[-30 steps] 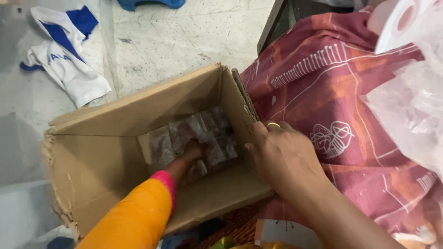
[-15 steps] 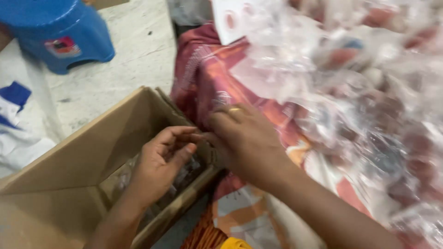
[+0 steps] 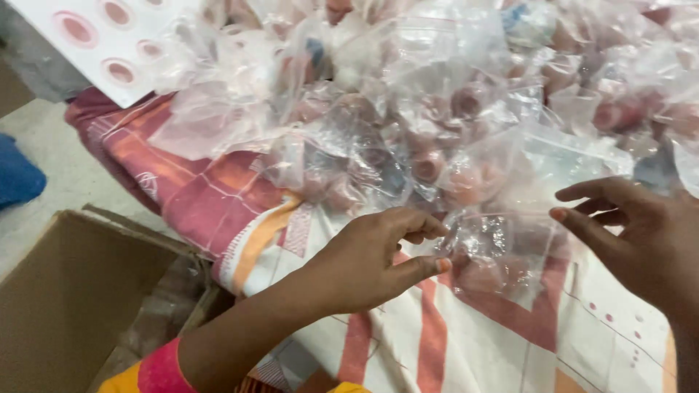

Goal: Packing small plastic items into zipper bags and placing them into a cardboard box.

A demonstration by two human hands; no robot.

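A small clear plastic bag [image 3: 502,255] is lying at the near edge of a heap of clear bags [image 3: 408,109], on a patterned cloth [image 3: 218,196] in maroon, orange and white. The bag is sitting between the two hands, with something reddish showing dimly through its crinkled film; what is inside cannot be told.

The left hand [image 3: 371,258] is reaching in from the lower left, and its grip is closing on the left edge of that bag: the thumb is lying under the edge and the forefinger is curling over it, so the film is being pinched between them. The other fingers are folding loosely into the palm. A pink cuff and an orange sleeve [image 3: 156,371] are showing at the wrist end of that arm, low in the picture.

The right hand [image 3: 641,233] is coming in from the right edge, just beside the same bag but apart from it. Its grip is open, the fingers spreading and pointing left toward the bag, holding nothing.

The heap is filling the upper part of the view, each bag holding small pinkish or reddish round pieces. A white card with pink rings [image 3: 102,44] is lying at the upper left, partly under the bags. An open cardboard box [image 3: 65,291] is standing on the floor at the lower left, just beside the cloth's hanging edge. Something blue [image 3: 18,175] is showing at the far left edge.
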